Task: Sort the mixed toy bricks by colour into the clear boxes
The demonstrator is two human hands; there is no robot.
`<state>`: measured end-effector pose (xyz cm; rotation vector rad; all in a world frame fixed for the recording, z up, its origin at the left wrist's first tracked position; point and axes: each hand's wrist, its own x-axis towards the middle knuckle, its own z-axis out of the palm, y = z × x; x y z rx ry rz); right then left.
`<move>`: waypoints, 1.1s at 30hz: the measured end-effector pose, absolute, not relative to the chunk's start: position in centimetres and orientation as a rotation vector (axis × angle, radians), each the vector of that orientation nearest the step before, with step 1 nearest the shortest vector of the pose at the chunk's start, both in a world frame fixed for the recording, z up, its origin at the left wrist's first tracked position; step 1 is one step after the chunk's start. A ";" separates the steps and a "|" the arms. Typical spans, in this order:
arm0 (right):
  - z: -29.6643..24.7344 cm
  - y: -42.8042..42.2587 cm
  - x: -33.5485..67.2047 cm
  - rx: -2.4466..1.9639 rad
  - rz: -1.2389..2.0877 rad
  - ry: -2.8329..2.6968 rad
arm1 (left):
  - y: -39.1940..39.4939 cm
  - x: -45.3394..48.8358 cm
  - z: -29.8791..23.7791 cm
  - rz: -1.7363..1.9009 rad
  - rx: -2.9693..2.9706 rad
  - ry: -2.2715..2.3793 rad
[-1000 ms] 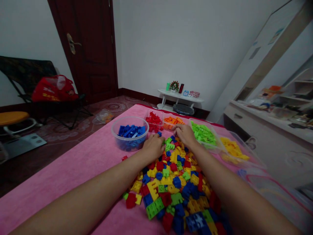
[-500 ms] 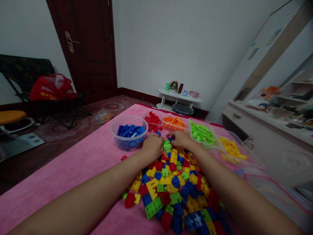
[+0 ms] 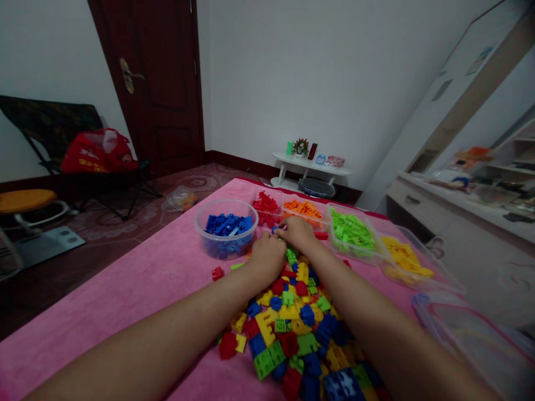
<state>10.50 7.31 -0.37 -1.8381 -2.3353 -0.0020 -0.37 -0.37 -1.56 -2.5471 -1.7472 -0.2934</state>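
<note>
My left hand (image 3: 270,257), fingers curled closed, is at the far end of a heap of mixed building blocks (image 3: 288,312). My right hand (image 3: 297,233) meets it there, its fingers bent and pinched together. A small blue building block (image 3: 275,229) shows at the fingertips of both hands; its lower part is hidden. Just left of the hands stands a round clear tub (image 3: 196,223) of blue blocks (image 3: 228,224). Green blocks (image 3: 291,256) lie under my right wrist.
Behind the hands are clear boxes of red blocks (image 3: 266,202), orange blocks (image 3: 301,209), green blocks (image 3: 352,229) and yellow blocks (image 3: 405,256). A clear lid (image 3: 472,328) lies at the right. A pink cloth (image 3: 167,289) covers the table. One red block (image 3: 217,273) lies left of the heap.
My right hand has moved left and come against my left hand at the blue block. The view has shifted slightly, so everything appears a little further right.
</note>
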 end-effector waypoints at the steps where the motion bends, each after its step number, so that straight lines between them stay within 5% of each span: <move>1: -0.6 7.5 10.2 -1.853 0.004 -2.313 | -0.4 -0.4 -1.6 -0.291 -2.546 -1.745; 12: 4.1 5.9 10.7 -1.725 -0.127 -2.295 | -0.3 -0.4 -1.7 -0.303 -2.566 -1.730; 19: 9.1 4.1 5.5 -1.242 0.186 -2.185 | -0.3 -0.6 -1.7 -0.332 -2.577 -1.726; 33: -0.9 0.8 15.4 -1.468 0.241 -2.545 | 1.0 -1.9 -2.4 -0.587 -2.742 -1.698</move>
